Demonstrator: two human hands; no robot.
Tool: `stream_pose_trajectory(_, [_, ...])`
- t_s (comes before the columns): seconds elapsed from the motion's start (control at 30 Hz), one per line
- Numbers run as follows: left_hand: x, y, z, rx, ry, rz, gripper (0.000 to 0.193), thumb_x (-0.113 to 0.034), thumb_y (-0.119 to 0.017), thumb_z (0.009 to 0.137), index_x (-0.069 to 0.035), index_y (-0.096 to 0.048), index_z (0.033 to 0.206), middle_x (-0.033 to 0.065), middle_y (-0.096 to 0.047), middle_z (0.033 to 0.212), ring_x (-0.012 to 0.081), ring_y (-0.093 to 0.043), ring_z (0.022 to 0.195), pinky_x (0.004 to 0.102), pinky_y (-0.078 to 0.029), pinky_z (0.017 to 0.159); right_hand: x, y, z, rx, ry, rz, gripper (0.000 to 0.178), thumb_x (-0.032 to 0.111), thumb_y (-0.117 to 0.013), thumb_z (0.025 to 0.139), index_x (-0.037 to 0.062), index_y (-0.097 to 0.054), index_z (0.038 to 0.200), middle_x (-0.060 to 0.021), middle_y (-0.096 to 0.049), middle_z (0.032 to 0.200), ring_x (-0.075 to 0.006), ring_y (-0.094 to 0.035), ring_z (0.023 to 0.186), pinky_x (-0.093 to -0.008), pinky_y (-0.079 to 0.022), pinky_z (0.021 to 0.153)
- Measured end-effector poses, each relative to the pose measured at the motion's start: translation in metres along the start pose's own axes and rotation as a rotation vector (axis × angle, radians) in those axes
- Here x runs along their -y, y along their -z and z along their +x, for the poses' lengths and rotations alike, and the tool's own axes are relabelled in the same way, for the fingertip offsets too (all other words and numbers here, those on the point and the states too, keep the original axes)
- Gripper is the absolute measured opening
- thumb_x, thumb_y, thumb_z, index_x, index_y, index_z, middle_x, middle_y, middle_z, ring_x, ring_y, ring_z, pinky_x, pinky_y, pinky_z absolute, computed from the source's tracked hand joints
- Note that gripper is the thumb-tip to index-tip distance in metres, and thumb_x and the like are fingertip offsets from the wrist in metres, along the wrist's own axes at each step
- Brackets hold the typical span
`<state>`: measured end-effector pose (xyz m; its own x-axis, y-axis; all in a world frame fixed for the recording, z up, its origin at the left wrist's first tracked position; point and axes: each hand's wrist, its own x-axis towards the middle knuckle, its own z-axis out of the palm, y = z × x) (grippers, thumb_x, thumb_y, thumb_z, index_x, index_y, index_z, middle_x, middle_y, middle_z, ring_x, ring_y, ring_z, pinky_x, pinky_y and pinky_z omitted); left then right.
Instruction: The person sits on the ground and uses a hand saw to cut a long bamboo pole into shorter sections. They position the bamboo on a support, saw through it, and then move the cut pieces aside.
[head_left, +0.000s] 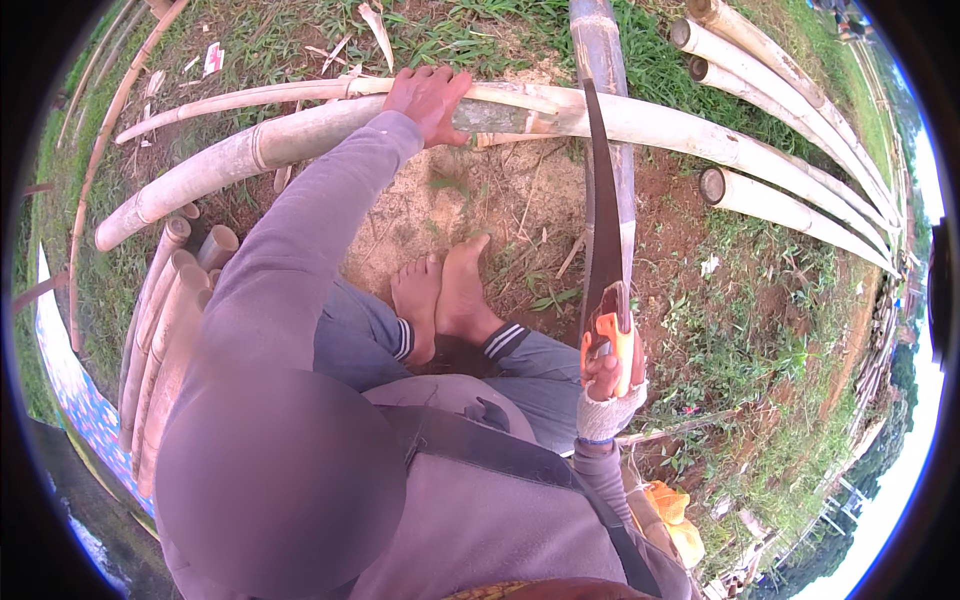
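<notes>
A pale bamboo pole [700, 138] lies crosswise in front of me. My left hand [430, 105] grips it from above, the fingers over its far side, beside a thin split strip [250, 97] along the top. In my right hand [608, 385], which wears a white glove with bare fingertips, is the orange handle of a handsaw [605, 220]. Its long dark blade points away from me and crosses the pole to the right of my left hand. Whether the teeth have entered the bamboo I cannot tell. Beneath the crossing runs a greyish bamboo pole [600, 40].
Several cut bamboo poles [790, 205] lie at the right, and another bundle [165, 340] is close on my left. My bare feet [450, 295] are by sawdust [400, 220] on the ground. An orange bag [675, 520] sits at lower right.
</notes>
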<state>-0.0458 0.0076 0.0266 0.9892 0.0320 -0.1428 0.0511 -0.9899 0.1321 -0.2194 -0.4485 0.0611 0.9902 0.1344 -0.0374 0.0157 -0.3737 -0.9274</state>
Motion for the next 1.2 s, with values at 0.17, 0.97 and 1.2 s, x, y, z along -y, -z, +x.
stream_pose_trajectory(0.17, [-0.011,0.015,0.007,0.052,0.001,-0.015,0.082,-0.057,-0.090,0.080,-0.015,-0.058,0.142,0.0135,-0.065,0.141,0.0359,-0.060,0.137,0.0546,-0.043,0.117,0.042,-0.085,0.133,-0.205,0.097,0.250,0.040,0.023,-0.069,0.109,-0.0002,-0.064,0.142,-0.0084,-0.073,0.112,-0.0116,-0.068,0.087,-0.0278,-0.058,0.072])
stream_pose_trajectory(0.97, [0.009,-0.010,0.016,-0.145,0.035,-0.149,0.071,-0.074,-0.059,0.100,-0.017,-0.066,0.143,0.0106,-0.064,0.149,0.0341,-0.055,0.142,0.0551,-0.038,0.122,0.042,-0.079,0.161,-0.195,0.143,0.174,0.041,0.025,-0.068,0.110,0.0003,-0.069,0.142,-0.0015,-0.073,0.088,-0.0037,-0.059,0.063,-0.0224,-0.050,0.056])
stream_pose_trajectory(1.2, [-0.015,-0.002,0.036,-0.495,-0.137,-0.025,0.057,-0.053,-0.075,0.097,-0.023,-0.066,0.145,0.0142,-0.058,0.149,0.0365,-0.050,0.141,0.0566,-0.034,0.122,0.040,-0.077,0.164,-0.220,0.188,0.150,0.038,0.016,-0.073,0.105,-0.0037,-0.070,0.138,-0.0177,-0.078,0.124,-0.0215,-0.074,0.114,-0.0365,-0.058,0.100])
